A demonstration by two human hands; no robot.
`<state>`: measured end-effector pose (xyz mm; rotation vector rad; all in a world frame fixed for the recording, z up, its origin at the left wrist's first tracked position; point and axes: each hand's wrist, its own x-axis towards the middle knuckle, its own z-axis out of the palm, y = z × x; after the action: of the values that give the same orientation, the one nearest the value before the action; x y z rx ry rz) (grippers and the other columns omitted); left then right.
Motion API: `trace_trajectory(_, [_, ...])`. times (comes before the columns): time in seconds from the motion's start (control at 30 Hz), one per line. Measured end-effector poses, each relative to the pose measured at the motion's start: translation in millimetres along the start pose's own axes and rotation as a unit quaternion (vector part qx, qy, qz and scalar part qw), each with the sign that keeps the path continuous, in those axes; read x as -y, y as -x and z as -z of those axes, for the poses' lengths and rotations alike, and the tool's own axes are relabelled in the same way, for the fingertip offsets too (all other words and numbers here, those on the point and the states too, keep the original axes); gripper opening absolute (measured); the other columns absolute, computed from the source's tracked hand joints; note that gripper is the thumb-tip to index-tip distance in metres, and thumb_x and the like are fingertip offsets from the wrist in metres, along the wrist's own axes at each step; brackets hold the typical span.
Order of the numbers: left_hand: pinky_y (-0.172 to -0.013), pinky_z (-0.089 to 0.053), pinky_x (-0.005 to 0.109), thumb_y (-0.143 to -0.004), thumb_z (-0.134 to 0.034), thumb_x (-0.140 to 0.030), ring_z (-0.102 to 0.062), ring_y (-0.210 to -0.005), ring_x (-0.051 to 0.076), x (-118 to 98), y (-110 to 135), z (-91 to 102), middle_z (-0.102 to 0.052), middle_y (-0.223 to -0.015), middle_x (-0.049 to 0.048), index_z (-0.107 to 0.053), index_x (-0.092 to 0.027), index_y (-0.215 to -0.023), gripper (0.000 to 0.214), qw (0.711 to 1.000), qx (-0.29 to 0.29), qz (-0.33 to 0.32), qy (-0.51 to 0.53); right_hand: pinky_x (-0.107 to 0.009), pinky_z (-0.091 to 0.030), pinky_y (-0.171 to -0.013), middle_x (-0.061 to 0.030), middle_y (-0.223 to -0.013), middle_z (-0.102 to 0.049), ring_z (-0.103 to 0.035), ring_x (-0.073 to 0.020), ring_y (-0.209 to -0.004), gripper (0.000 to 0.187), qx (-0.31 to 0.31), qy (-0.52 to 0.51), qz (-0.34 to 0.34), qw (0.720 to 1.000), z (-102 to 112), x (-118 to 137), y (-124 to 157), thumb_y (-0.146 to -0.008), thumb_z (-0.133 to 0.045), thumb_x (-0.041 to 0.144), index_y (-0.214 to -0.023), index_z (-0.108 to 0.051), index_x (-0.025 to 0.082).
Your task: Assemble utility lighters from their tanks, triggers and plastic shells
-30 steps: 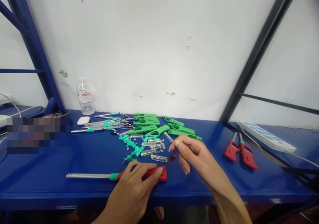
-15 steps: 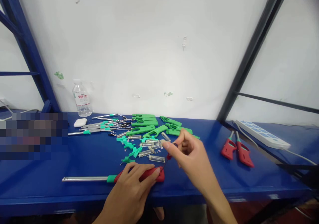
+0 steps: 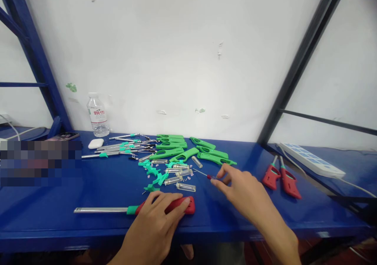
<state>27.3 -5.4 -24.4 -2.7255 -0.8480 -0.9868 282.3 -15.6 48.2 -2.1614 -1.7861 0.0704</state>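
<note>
White wall backs a blue table (image 3: 59, 225), and along its front edge lies a long lighter with red plastic handle and silver metal tube (image 3: 118, 209), the tube pointing toward the left edge. The left hand (image 3: 157, 218) drapes over the red handle, fingers curled down and holding it. Just beyond and to the right, the right hand (image 3: 244, 186) pinches a thin red-handled screwdriver (image 3: 207, 176), its steel shaft pointing at clear plastic tubes (image 3: 185, 187) mid-table.

Left hand (image 3: 159, 217) palm-down, right hand (image 3: 244, 188) pinched
</note>
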Motion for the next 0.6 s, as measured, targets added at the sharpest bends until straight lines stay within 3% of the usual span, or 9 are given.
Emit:
trace_trajectory(0.23, [-0.092, -0.053, 0.043, -0.1, -0.048, -0.004, -0.067, -0.105, 0.025, -1, 1, 2.5, -0.072, -0.124, 0.007, -0.059, -0.026, -0.142, 0.049, 1.0, 0.001, 0.008, 0.017, -0.034, -0.033, -0.065, -0.0118, -0.092, -0.081, -0.076, -0.0372, -0.091, 0.015, 0.048, 0.074, -0.015, 0.996, -11, 7, 1, -0.097, -0.072, 0.038, -0.093, -0.075, 0.024])
trace_trajectory(0.43, [-0.09, -0.054, 0.044, -0.099, -0.047, -0.003, -0.067, -0.101, 0.026, -1, 1, 2.4, -0.072, -0.122, 0.0072, -0.063, -0.026, -0.137, 0.048, 0.999, 0.022, 0.02, 0.022, -0.034, -0.033, -0.065, -0.0119, -0.092, -0.082, -0.076, -0.0372, -0.091, 0.024, 0.033, 0.07, -0.023, 0.997, -7, 8, 2, -0.102, -0.065, 0.046, -0.101, -0.075, 0.024])
trace_trajectory(0.6, [-0.087, -0.052, 0.04, -0.097, -0.049, 0.0, -0.069, -0.099, 0.023, 3, 0, -4.2, -0.075, -0.119, 0.0047, -0.065, -0.026, -0.131, 0.046, 0.999, -0.026, 0.001, 0.027, -0.034, -0.035, -0.064, -0.0078, -0.086, -0.081, -0.077, -0.0344, -0.085, 0.027, 0.0, 0.019, -0.024, 1.0, 0, 11, 3, -0.107, -0.054, 0.044, -0.098, -0.073, 0.027])
